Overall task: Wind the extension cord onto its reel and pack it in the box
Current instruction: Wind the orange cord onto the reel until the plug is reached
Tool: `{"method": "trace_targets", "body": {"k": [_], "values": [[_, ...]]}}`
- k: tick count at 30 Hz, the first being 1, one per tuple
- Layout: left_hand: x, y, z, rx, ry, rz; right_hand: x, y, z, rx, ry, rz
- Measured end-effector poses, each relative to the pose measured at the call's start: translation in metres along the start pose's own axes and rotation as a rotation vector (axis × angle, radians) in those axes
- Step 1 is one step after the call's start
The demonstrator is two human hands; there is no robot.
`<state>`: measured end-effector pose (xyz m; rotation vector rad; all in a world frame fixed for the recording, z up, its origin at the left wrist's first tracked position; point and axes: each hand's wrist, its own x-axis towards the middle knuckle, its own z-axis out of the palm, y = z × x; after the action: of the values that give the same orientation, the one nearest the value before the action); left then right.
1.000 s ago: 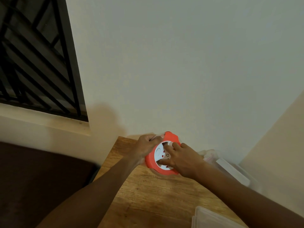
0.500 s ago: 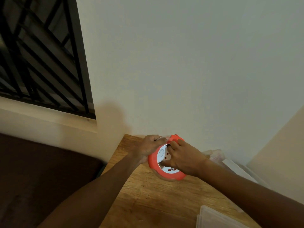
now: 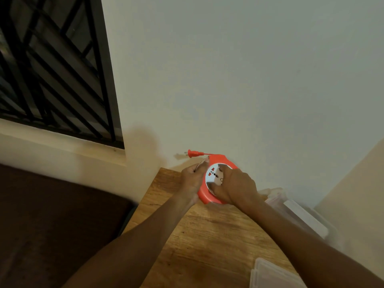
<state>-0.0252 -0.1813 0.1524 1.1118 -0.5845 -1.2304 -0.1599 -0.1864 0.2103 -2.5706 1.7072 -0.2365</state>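
Both hands on orange reel (image 3: 204, 194), mid-frame.
Left hand (image 3: 192, 181) grips its rim; right hand (image 3: 233, 189) presses its white face; plug (image 3: 192, 153) sticks out above.

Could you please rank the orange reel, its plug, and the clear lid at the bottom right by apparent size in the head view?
1. Clear lid, though cropped and nearest the camera, so unsure.
2. Orange reel, partly covered by hands.
3. Plug, plainly smallest.

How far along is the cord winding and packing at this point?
Mostly wound: only the plug and a short stub of cord stick out of the orange reel. In hand: left hand steadies the reel, right hand turns its white face. Left: packing it; the clear box looks unused.
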Motion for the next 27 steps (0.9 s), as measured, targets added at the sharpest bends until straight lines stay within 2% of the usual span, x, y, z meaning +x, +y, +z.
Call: {"method": "trace_targets", "body": {"k": [3, 5, 9, 11, 14, 17, 23, 27], "values": [[0.001, -0.003, -0.004, 0.009, 0.018, -0.002, 0.001, 0.000, 0.004, 0.122, -0.029, 0.064], [0.002, -0.004, -0.009, -0.012, 0.015, -0.032, -0.002, 0.000, 0.004, 0.067, -0.011, 0.017], [0.005, 0.002, -0.019, 0.067, -0.023, -0.024, -0.008, 0.008, -0.008, -0.253, 0.113, -0.276], [0.005, 0.008, -0.023, 0.121, -0.057, -0.002, -0.006, 0.014, -0.018, -0.358, 0.124, -0.458], [0.004, 0.014, -0.026, 0.157, -0.122, 0.017, -0.003, 0.021, -0.027, -0.463, -0.016, -0.746], [0.000, 0.016, -0.027, 0.211, -0.199, 0.027, -0.007, 0.020, -0.031, -0.569, -0.103, -0.910], [-0.004, 0.013, -0.035, 0.325, -0.255, 0.039, -0.012, 0.018, -0.031, -0.653, -0.139, -0.997], [-0.005, 0.018, -0.039, 0.360, -0.276, 0.037, -0.014, 0.018, -0.029, -0.672, -0.101, -0.934]]}}
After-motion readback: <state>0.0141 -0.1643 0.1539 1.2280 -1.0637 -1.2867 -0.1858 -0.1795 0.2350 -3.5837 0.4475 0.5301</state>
